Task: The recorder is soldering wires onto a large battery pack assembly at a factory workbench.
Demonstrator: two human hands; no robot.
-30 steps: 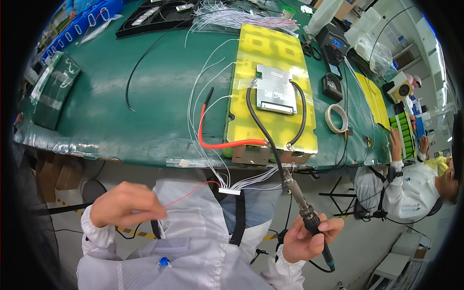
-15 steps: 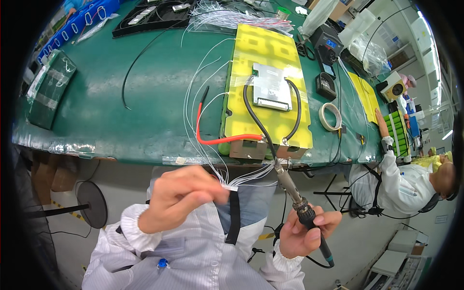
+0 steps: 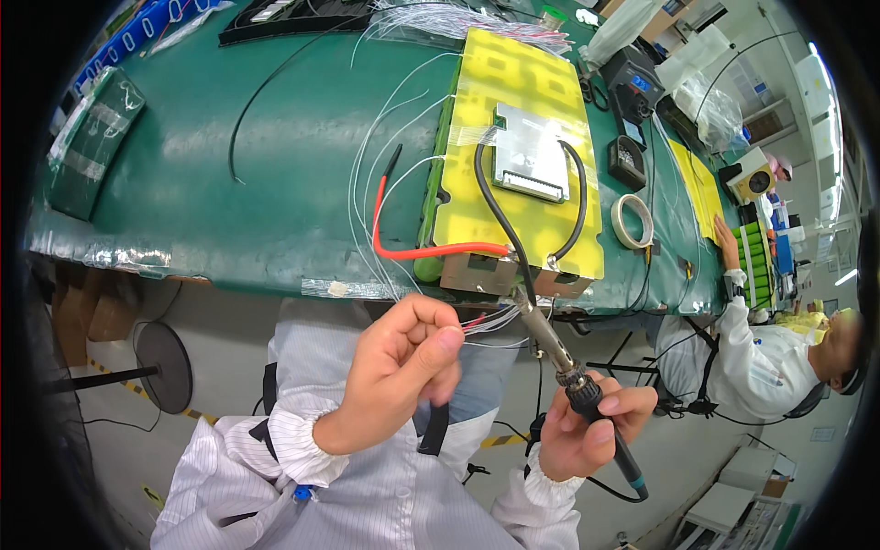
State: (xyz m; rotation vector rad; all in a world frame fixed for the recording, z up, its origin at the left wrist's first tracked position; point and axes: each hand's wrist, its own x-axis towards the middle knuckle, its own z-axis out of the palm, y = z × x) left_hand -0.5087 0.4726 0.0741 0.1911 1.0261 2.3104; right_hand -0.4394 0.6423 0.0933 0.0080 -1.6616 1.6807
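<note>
1. Down at the bottom middle of the frame, the left hand [image 3: 403, 371] is curled shut, pinching a bundle of thin white wires [image 3: 490, 319] that run up to the yellow battery pack [image 3: 518, 156] on the green bench [image 3: 229, 183]. Tug too hard and I'd guess those skinny leads could pull off wherever they're attached.
2. Lower right, the right hand [image 3: 587, 426] is wrapped around the handle of a soldering iron [image 3: 559, 353], tip pointing up toward the pack's near edge, just beside the wire ends. Hot tip that close to fingertips [image 3: 446, 341]: a small slip looks like a burn.
3. Tip also sits near the red cable [image 3: 412, 247] and black cable [image 3: 500, 215]. Brushing either could melt insulation, and bridging bare metal on a pack looks like a short risk.
4. Pack's front hangs right at the bench edge, so leaning on it might shift it.
5. Far right, another person's sleeve [image 3: 747, 353] is well apart, no clash likely.
</note>
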